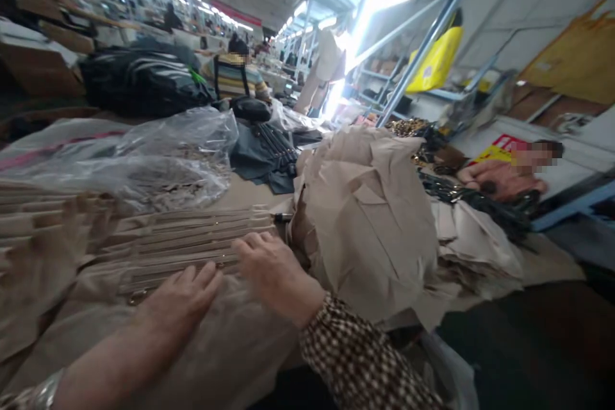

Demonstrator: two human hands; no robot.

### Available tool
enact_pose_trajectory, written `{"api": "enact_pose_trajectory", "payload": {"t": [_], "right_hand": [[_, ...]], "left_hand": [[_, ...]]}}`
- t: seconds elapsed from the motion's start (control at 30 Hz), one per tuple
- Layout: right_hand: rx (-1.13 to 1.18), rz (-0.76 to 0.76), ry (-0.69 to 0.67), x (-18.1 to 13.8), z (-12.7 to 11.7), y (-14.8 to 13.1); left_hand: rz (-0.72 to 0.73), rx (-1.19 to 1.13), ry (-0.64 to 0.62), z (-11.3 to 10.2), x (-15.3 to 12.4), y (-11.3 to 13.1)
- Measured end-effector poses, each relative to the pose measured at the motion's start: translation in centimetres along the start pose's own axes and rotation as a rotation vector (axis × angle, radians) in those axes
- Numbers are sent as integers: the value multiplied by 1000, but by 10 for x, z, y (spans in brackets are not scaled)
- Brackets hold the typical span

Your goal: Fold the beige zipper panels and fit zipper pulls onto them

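My left hand [180, 298] lies flat, fingers stretched out, on a row of beige fabric strips [187, 243] with small metal fittings. My right hand [271, 269], in a checked sleeve, rests beside it on the strips' right end, fingers bent down over them and holding nothing that I can see. A tall heap of beige cut fabric pieces [365, 218] rises just right of my right hand. The strips lie on beige cloth [225, 346] spread over the table.
A clear plastic bag [158, 154] with small parts lies behind the strips. Dark fabric and black straps [269, 147] sit further back, black bags [139, 80] at far left. Another person's arm [500, 179] rests at right by dark chains [446, 189]. A yellow bag [435, 61] hangs on a rack.
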State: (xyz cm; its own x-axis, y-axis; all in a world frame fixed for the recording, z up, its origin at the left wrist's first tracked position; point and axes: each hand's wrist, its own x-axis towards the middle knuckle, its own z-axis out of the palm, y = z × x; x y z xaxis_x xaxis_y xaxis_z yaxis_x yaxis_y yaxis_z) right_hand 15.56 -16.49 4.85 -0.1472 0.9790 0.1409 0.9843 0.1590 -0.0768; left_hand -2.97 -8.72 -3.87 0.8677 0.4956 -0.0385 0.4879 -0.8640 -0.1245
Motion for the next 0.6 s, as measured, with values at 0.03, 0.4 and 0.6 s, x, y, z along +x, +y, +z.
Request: {"api": "enact_pose_trajectory", "payload": {"t": [0.03,0.4,0.6], "right_hand": [[15,5,129,-17,-16,9],[-428,680,301,-124,-110,232],[-366,725,412,-114,-143,257]], "left_hand": [[-16,12,2,3,-1,1],[-135,8,-110,-6,-6,7],[-120,-18,-65,-1,-6,3]]}}
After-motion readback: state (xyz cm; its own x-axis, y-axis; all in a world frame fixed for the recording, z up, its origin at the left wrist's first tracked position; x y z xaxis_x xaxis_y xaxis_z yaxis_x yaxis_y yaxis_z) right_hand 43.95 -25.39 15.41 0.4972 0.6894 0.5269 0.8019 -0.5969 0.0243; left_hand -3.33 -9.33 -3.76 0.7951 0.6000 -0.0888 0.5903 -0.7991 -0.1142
